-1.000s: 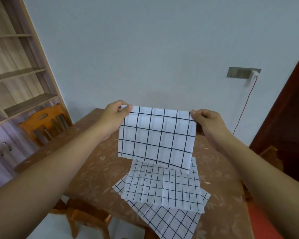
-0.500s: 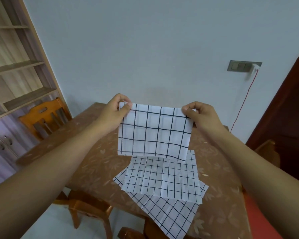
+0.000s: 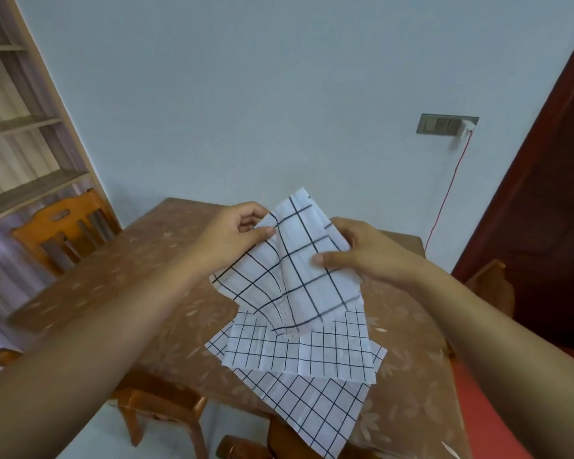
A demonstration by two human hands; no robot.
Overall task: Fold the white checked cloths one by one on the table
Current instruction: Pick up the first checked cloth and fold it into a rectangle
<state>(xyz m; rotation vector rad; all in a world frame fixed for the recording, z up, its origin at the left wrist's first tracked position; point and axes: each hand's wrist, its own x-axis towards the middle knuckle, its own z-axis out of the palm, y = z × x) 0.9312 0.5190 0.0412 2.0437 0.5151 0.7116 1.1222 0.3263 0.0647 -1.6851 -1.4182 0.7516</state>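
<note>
Both forearms extended forward. Left hand pinches cloth edge; right hand grips opposite side, thumb on front.

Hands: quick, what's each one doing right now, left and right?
Left hand: closed, pinching the large-check cloth at its left edge.
Right hand: closed, holding the same cloth's right side, thumb on front.

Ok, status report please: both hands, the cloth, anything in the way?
Left hand pinches held cloth, right hand grips its other side. Cloth in air, buckled in the middle. Small-check cloth and large-check cloth lie below on table, not in the way.
</note>
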